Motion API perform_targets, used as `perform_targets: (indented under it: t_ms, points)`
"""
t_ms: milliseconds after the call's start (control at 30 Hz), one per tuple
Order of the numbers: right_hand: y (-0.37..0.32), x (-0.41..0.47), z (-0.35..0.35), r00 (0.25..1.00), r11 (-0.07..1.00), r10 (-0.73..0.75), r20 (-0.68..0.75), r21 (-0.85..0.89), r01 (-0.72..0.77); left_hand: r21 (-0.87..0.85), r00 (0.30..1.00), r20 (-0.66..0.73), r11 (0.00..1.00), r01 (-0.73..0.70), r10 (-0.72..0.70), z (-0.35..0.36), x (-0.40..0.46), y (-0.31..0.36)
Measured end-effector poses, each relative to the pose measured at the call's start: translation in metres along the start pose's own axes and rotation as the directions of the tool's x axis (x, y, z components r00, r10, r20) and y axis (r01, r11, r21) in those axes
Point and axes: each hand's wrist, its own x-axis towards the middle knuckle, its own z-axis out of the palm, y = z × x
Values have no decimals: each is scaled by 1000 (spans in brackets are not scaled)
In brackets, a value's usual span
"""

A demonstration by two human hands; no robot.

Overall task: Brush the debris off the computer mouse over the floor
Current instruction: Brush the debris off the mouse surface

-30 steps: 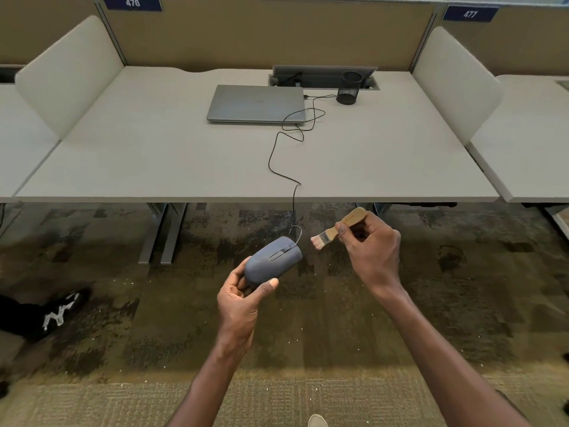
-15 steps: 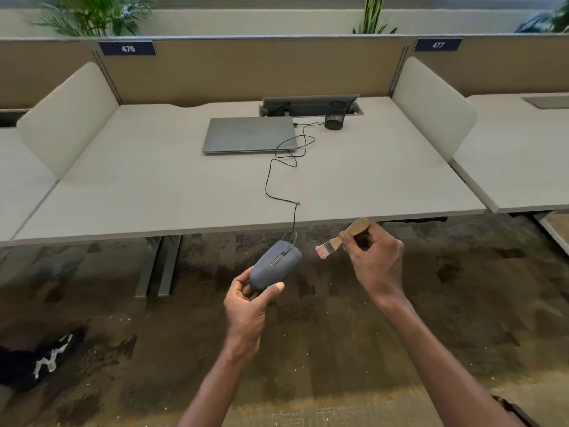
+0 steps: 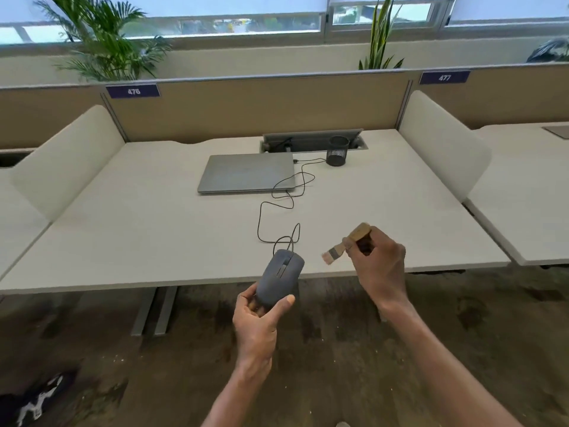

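A grey wired computer mouse [image 3: 279, 277] is held by its rear end in my left hand [image 3: 260, 315], at the desk's front edge, its nose pointing toward the desk. Its black cable [image 3: 278, 208] loops up across the desk to the closed laptop. My right hand [image 3: 377, 266] grips the wooden handle of a small paintbrush [image 3: 345, 245], whose pale bristles point left toward the mouse but stay a short gap away from it. White specks of debris lie on the dark carpet [image 3: 338, 349] below my hands.
A closed grey laptop [image 3: 246, 172] and a black mesh pen cup [image 3: 337, 151] stand at the back of the white desk [image 3: 154, 229]. White dividers flank the desk. A dark shoe [image 3: 37, 399] rests on the floor at lower left.
Both hands have risen from over the carpet to the desk's front edge, carrying mouse and brush. The view has tilted upward, bringing the windows and plants into sight. The brush sits slightly farther from the mouse.
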Motion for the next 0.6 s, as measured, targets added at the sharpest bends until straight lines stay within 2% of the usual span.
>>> perform_targets:
  t_ms: [333, 600]
  points:
    - [54, 121, 17, 997, 998, -53, 57, 42, 50, -24, 992, -126, 1000, 10, -13, 98, 76, -8]
    - [75, 184, 39, 997, 997, -43, 61, 74, 38, 14, 984, -179, 1000, 1, 2, 139, 137, -13]
